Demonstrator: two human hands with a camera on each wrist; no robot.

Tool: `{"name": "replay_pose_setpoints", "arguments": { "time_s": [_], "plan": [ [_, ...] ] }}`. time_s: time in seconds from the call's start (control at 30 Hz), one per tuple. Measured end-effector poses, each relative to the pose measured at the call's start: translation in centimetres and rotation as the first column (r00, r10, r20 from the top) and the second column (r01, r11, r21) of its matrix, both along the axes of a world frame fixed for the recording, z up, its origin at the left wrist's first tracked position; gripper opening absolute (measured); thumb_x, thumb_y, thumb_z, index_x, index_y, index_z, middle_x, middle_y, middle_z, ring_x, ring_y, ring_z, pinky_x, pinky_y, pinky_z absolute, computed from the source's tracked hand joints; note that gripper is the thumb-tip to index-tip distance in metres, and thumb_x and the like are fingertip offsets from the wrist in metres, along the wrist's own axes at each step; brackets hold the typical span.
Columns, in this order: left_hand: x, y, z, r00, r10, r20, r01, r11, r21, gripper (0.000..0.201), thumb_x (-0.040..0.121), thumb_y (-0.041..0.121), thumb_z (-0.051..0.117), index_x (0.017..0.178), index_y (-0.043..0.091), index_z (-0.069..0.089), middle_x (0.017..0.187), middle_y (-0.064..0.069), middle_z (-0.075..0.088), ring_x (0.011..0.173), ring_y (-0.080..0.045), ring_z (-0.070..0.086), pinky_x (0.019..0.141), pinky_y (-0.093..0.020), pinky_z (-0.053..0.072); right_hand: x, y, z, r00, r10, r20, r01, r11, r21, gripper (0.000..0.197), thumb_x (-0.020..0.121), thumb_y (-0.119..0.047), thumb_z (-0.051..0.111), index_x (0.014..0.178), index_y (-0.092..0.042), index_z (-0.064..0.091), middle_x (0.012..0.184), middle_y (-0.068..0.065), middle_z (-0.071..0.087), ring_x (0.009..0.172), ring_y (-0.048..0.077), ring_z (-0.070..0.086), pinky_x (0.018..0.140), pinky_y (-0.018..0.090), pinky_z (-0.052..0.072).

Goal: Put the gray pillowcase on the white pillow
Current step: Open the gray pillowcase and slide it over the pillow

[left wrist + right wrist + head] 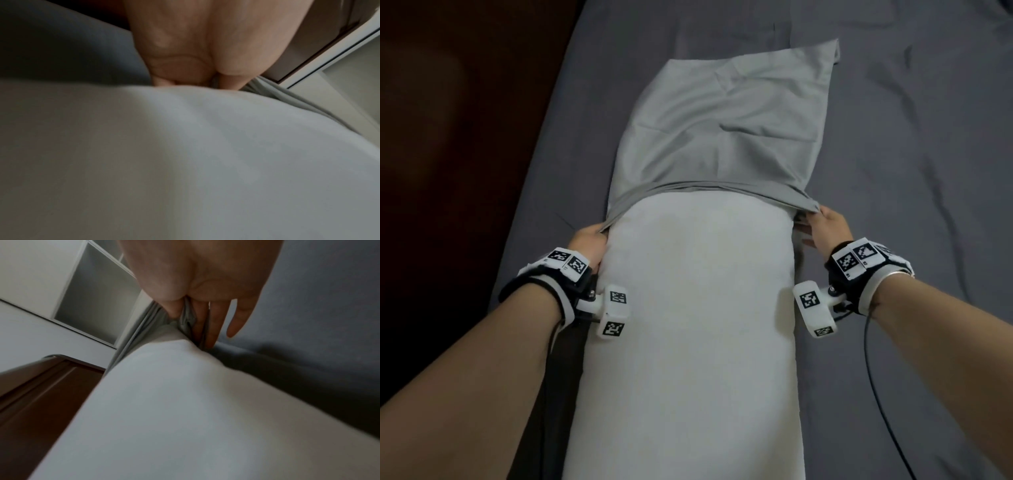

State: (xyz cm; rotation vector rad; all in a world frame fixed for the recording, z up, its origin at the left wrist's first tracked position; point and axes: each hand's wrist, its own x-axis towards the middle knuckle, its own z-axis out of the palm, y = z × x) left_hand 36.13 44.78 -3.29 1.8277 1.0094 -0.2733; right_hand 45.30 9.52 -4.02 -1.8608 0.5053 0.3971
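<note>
A long white pillow [695, 308] lies lengthwise on the bed, its far end inside the gray pillowcase [722, 130]. The case's open hem crosses the pillow about a third of the way down. My left hand [589, 240] grips the hem at the pillow's left side. My right hand [822, 222] pinches the hem at the right side. In the left wrist view the left hand [197, 78] curls behind the pillow [185, 162], with pillowcase folds [287, 97] beside it. In the right wrist view the right hand [185, 314] pinches bunched pillowcase [187, 316] against the pillow [164, 402].
A dark gray bedsheet [893, 171] covers the bed all around the pillow. The bed's left edge [530, 164] drops to a dark floor. A black cable [873, 377] trails from my right wrist. A white wall and brown furniture [41, 394] show in the wrist views.
</note>
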Motion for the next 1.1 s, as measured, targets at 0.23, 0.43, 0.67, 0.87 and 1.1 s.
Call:
{"name": "replay_pose_setpoints", "arguments": {
  "time_s": [0.23, 0.43, 0.67, 0.87, 1.1],
  "plan": [
    [-4.7, -1.0, 2.5, 0.992, 0.122, 0.021, -0.12, 0.988, -0.1, 0.039, 0.099, 0.006, 0.032, 0.125, 0.025, 0.053, 0.095, -0.005, 0.06, 0.08, -0.02, 0.058, 0.076, -0.029, 0.047, -4.9, -1.1, 2.2, 0.997, 0.074, 0.02, -0.074, 0.997, 0.035, 0.027, 0.098, -0.01, 0.033, 0.098, -0.024, 0.056, 0.115, 0.013, 0.065, 0.068, 0.004, 0.062, 0.055, 0.023, 0.037],
    [-10.7, -2.1, 2.4, 0.996, 0.001, -0.089, 0.0, 1.0, 0.007, 0.035, 0.096, 0.008, 0.039, 0.122, 0.013, 0.061, 0.094, -0.016, 0.059, 0.077, -0.023, 0.048, 0.064, -0.031, 0.04, -10.7, -2.2, 1.0, 0.987, 0.155, -0.038, -0.156, 0.987, -0.026, 0.021, 0.097, -0.014, 0.041, 0.088, -0.016, 0.06, 0.114, 0.023, 0.064, 0.075, 0.016, 0.066, 0.05, 0.011, 0.045],
    [-18.0, -4.1, 3.2, 0.97, -0.151, -0.19, 0.183, 0.969, 0.164, 0.033, 0.097, 0.009, 0.044, 0.125, 0.004, 0.059, 0.124, -0.022, 0.061, 0.093, -0.023, 0.051, 0.077, -0.026, 0.034, -17.6, -2.7, -1.7, 0.967, 0.238, -0.088, -0.248, 0.959, -0.14, 0.024, 0.092, -0.009, 0.043, 0.09, -0.004, 0.067, 0.096, 0.029, 0.067, 0.089, 0.036, 0.063, 0.068, 0.033, 0.044],
    [-25.4, -4.9, 2.4, 0.933, -0.132, -0.336, 0.186, 0.973, 0.135, 0.034, 0.096, 0.004, 0.037, 0.123, 0.0, 0.057, 0.123, -0.023, 0.06, 0.093, -0.028, 0.054, 0.083, -0.035, 0.045, -23.8, -4.0, -1.2, 0.956, 0.278, -0.096, -0.289, 0.948, -0.133, 0.026, 0.094, -0.005, 0.042, 0.097, 0.002, 0.067, 0.085, 0.016, 0.064, 0.08, 0.021, 0.051, 0.074, 0.032, 0.041],
    [-30.1, -7.1, 1.6, 0.908, -0.134, -0.397, 0.219, 0.959, 0.178, 0.039, 0.097, 0.002, 0.033, 0.131, -0.008, 0.049, 0.135, -0.029, 0.05, 0.123, -0.042, 0.049, 0.104, -0.042, 0.04, -28.9, -3.0, 0.8, 0.948, 0.307, -0.079, -0.316, 0.902, -0.295, 0.035, 0.093, 0.001, 0.034, 0.116, 0.0, 0.06, 0.114, 0.02, 0.064, 0.104, 0.035, 0.058, 0.083, 0.033, 0.043]
  ]
}}
